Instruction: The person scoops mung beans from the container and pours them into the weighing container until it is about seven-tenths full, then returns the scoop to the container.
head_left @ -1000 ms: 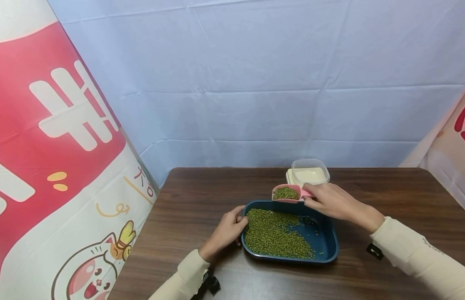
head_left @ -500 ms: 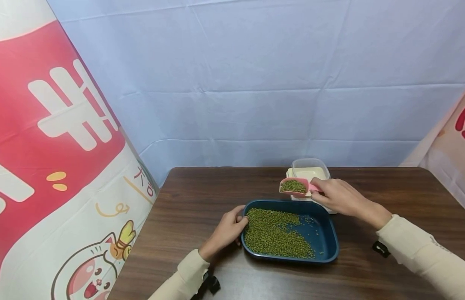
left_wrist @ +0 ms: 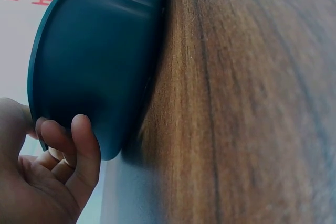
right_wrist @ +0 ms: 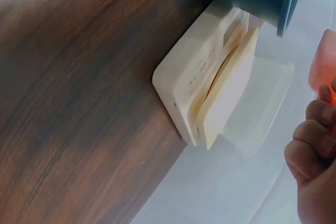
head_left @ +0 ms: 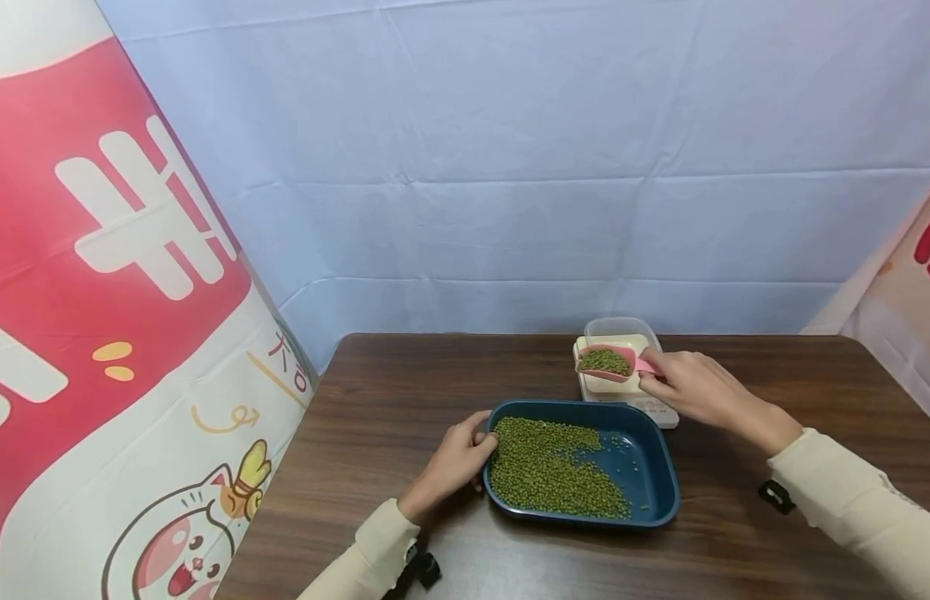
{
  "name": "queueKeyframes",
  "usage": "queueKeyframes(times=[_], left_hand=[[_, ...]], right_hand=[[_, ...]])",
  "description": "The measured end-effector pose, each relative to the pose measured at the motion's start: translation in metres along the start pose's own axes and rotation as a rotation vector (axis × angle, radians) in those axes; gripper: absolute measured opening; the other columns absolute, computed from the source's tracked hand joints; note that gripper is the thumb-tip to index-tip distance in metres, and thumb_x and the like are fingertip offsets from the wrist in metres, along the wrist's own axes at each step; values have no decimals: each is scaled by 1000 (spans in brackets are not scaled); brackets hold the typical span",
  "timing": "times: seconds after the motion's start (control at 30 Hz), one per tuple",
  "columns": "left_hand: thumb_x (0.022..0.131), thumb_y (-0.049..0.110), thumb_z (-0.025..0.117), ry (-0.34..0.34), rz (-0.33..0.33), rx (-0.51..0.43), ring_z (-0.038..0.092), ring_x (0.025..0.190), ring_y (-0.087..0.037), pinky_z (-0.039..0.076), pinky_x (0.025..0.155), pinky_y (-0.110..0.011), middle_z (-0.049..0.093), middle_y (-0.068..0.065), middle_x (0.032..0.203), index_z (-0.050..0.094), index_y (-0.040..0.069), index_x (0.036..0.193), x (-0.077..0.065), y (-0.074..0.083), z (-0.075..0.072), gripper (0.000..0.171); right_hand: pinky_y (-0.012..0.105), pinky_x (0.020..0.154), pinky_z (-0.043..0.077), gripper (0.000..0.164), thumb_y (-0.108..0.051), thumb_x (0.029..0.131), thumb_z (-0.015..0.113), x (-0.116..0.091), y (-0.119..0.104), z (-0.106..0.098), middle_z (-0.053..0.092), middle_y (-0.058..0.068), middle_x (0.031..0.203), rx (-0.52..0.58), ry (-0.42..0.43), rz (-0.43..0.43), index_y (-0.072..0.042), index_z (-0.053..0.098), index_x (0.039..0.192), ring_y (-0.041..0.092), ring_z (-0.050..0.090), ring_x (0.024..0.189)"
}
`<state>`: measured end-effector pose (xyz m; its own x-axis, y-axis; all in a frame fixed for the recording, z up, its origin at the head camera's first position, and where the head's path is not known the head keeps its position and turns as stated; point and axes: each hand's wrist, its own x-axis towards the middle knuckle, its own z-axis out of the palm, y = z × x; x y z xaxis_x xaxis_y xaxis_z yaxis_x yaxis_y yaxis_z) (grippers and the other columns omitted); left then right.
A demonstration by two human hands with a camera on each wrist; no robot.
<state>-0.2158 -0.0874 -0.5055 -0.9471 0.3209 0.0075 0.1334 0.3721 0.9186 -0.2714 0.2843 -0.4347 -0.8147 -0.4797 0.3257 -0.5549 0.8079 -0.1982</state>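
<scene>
The right hand (head_left: 693, 387) grips the handle of the pink scoop (head_left: 628, 356), which carries a load of green beans (head_left: 604, 361) and is held level or nearly so. The scoop is raised above the clear tub (head_left: 622, 324), apart from it; whether straight over it, I cannot tell. The tub stands on the scale (head_left: 663, 416), near the far edge of the bench (head_left: 405, 375). The tray (head_left: 655, 467) sits nearer the person, its beans massed toward the bench's left edge. There the left hand (head_left: 456, 450) grips its rim.
</scene>
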Motion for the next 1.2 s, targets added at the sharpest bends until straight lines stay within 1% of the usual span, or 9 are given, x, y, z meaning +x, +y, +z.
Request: queueKeyframes(times=[0.07,0.13,0.27,0.37,0.53,0.63,0.87,1.03,1.2], left_hand=[[101,11,46,1,6,-1,50,42,-44,51,37,-47,50,-11,54,46,11,141,0,0,0,40],[101,11,47,1,10,4,50,41,-43,51,37,-46,51,-10,54,47,12,140,1,-1,0,39],[101,15,48,1,12,20,52,39,-33,52,36,-39,52,-5,55,48,17,139,0,-2,-1,38],[100,17,49,-4,9,11,52,38,-27,52,36,-37,52,-4,55,48,20,139,-1,-2,-1,39],[100,19,48,-14,11,-11,51,37,-23,52,37,-38,52,-6,55,48,20,139,-1,-3,-2,39],[100,19,48,-14,12,-12,51,37,-22,52,37,-39,53,-6,55,48,20,139,0,-3,-2,39],[100,19,49,-9,11,-9,51,36,-22,52,36,-38,54,-6,55,48,20,139,0,-4,-1,39],[100,18,49,-13,10,-9,51,36,-22,52,37,-39,54,-6,55,47,20,139,0,-4,-1,40],[100,19,50,-11,8,-9,53,38,-26,52,37,-38,54,-6,56,48,22,138,0,-4,-1,39]], right_hand=[[23,41,23,10,-20,92,57,0,3,-1,35,-7,55,-3,1,10,-17,51,84,6,29,45],[23,41,23,10,-20,92,57,0,5,-2,35,-7,55,-7,0,18,-16,52,85,6,30,45],[24,41,25,8,-20,91,58,-1,10,-4,37,-6,57,-16,4,40,-13,55,90,7,32,47],[25,42,26,10,-21,90,58,-2,12,-5,38,-5,58,-19,4,56,-11,57,94,8,34,49],[25,42,26,9,-19,90,58,-3,17,-7,35,-5,58,-26,26,67,-13,53,84,9,33,48],[25,42,25,13,-17,89,58,-3,21,-8,33,-5,57,-30,45,68,-15,49,80,8,31,47],[25,43,26,10,-18,90,57,-5,28,-9,34,-5,57,-43,49,78,-15,51,83,9,33,49],[26,43,26,14,-22,91,57,-5,34,-10,35,-4,58,-59,26,109,-14,51,81,10,34,49],[27,43,26,17,-24,91,59,-5,39,-13,35,-3,58,-68,-10,143,-13,52,82,11,34,49]])
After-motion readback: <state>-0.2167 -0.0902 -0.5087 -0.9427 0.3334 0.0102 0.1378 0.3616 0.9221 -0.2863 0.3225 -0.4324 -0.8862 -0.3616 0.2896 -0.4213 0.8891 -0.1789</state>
